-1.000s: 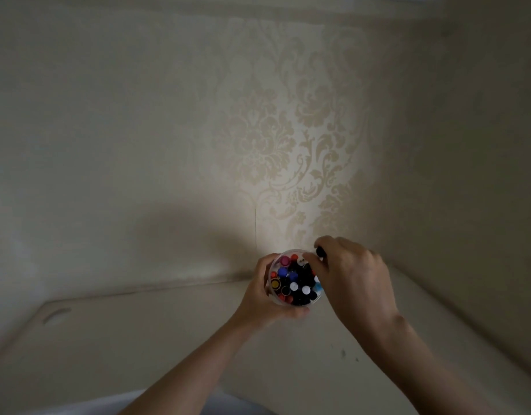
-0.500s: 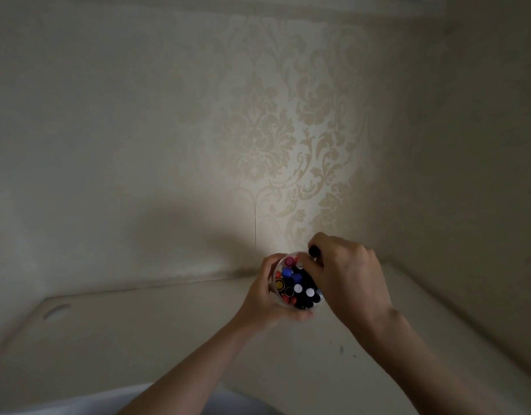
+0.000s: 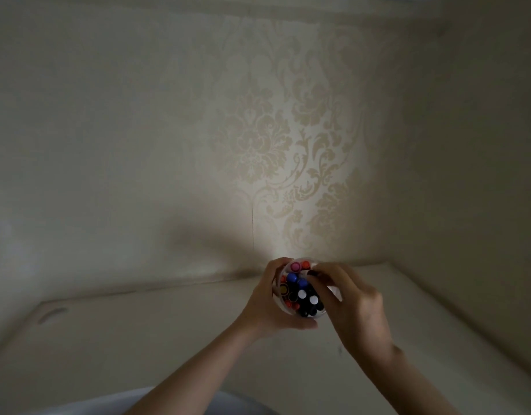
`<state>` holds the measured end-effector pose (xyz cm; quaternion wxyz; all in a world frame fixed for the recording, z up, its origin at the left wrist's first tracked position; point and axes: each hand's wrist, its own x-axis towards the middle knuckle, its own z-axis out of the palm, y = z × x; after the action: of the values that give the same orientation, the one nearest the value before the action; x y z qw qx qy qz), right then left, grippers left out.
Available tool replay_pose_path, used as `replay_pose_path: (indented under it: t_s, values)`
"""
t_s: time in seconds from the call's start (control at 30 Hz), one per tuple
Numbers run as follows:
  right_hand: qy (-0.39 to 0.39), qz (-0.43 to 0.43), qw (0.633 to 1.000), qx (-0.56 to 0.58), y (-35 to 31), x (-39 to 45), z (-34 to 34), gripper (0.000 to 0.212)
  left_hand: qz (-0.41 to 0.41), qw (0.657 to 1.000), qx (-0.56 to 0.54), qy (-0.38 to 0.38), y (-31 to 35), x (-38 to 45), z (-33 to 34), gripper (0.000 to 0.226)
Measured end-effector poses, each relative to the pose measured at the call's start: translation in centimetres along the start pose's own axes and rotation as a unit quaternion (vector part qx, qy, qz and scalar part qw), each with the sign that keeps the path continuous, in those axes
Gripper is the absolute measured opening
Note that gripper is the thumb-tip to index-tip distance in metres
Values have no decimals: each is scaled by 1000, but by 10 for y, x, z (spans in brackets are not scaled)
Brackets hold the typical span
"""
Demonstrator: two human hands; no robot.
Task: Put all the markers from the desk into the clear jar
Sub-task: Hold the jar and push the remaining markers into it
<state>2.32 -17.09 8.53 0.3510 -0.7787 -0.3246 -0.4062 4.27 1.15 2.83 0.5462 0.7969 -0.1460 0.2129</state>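
My left hand (image 3: 265, 307) wraps around the clear jar (image 3: 280, 301), holding it tilted toward me above the desk (image 3: 138, 348). Several markers (image 3: 301, 293) stand packed inside, their pink, blue, white, orange and black caps showing at the mouth. Over the jar's right rim rests my right hand (image 3: 354, 307), fingertips pressing on a black marker (image 3: 313, 274) at the top edge of the bundle. No loose marker shows on the desk.
The pale desk fills a corner between two walls with damask wallpaper (image 3: 273, 145). A small oval recess (image 3: 53, 314) sits at the desk's far left. A light rounded edge (image 3: 180, 399) shows at the bottom of the view.
The black marker under my right hand's fingers has sunk lower into the jar. Both hands and the jar stayed in about the same place.
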Motion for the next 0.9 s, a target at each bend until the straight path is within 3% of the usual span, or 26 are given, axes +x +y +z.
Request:
replay_pose_path:
  t_s: [0.13,0.27,0.47,0.6,0.7,0.8,0.83,0.9]
  values:
    - [-22,-62,995,-73,7,-13,8,29,0,1000,0,19,2,-1,-4,100]
    - [-76,13,976,-205,-4,-4,8,34,-14,1000,-7,14,8,0,-5,96]
    - [-110,58,955,-270,-12,1,17,51,-42,998,-31,22,8,3,-5,91]
    - [-158,117,934,-297,-20,-4,28,50,-44,999,-25,9,9,1,9,92]
    - [-152,152,943,-255,-15,-1,25,52,-40,999,-27,19,9,1,7,97]
    - [-125,120,978,-113,2,-11,13,47,-36,998,-38,19,9,-1,2,96]
    - [-127,98,985,-58,11,-18,8,53,-39,998,-46,22,10,-2,1,95]
    - [-155,111,980,57,24,-33,-1,84,-59,995,-72,30,14,-1,0,95]
